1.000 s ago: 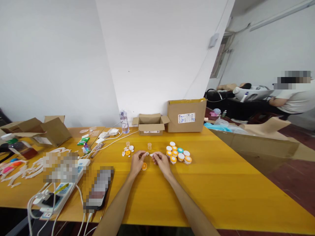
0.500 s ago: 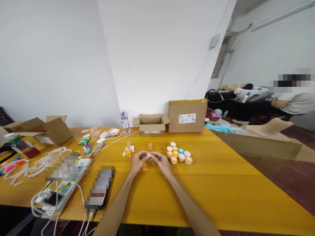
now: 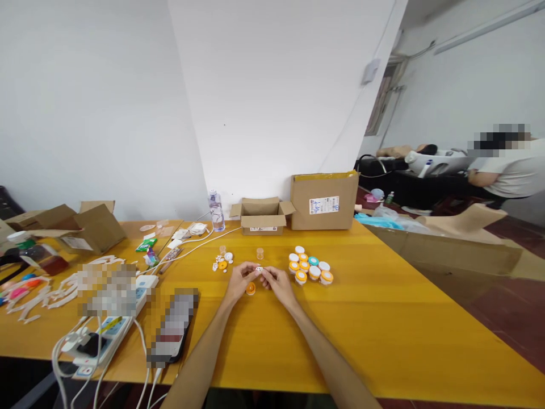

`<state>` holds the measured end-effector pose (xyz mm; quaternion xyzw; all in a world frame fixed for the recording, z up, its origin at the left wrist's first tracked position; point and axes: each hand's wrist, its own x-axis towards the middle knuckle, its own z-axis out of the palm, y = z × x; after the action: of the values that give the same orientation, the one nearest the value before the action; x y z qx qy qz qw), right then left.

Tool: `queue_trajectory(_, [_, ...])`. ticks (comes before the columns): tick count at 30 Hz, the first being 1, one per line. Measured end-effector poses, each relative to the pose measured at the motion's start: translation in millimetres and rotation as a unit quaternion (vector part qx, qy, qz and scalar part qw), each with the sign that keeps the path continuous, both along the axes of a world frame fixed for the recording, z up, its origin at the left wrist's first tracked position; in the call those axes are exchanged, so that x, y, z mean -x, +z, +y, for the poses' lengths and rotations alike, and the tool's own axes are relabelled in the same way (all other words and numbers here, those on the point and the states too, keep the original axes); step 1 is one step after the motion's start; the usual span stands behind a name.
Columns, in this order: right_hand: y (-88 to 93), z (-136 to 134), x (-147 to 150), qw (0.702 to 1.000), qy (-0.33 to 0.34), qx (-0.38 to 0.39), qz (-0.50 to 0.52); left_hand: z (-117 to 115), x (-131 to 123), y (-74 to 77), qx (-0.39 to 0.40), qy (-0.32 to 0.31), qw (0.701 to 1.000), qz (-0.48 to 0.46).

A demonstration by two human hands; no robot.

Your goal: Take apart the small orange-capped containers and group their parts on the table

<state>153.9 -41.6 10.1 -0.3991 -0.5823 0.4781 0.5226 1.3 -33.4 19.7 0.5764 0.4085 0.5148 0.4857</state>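
Observation:
Between the fingertips of both hands is a small white plastic piece with dark spots or holes. My left hand pinches it from the left, and my right hand grips its right side. Just below them on the table lies a round orange part with a pale rim. A clear little cup stands beyond my fingers. To the left are a white disc, an orange disc and several tiny white pieces. Several small jars with orange, white and teal lids cluster at the right.
At the wall stand a water bottle, an open carton and a larger cardboard box. A phone, a power strip and white cables fill the left. A person sits at the far right.
The white piece has turned slightly between my fingertips, so its dark spots show more clearly. Both hands stay in nearly the same place.

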Motion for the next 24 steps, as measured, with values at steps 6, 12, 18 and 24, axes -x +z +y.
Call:
queue_trajectory(6, [4.7,-1,-1,0.998,-0.008,-0.018,-0.053,-3,-1,0.8,0.008,-0.052,0.999,-0.015])
queue_trajectory(12, [2.5,3,-2,0.999,0.007,-0.002,-0.05,-5,-2,6.3,0.009,-0.047,0.999,-0.008])
queue_trajectory(18, [-0.1,5,-1,0.999,0.018,0.031,-0.027,-4,-3,6.3,-0.006,-0.046,0.999,0.006])
queue_trajectory(24, [2.2,2,-1,0.999,-0.013,0.03,-0.016,4,0,-5.0,-0.017,0.027,0.999,0.013])
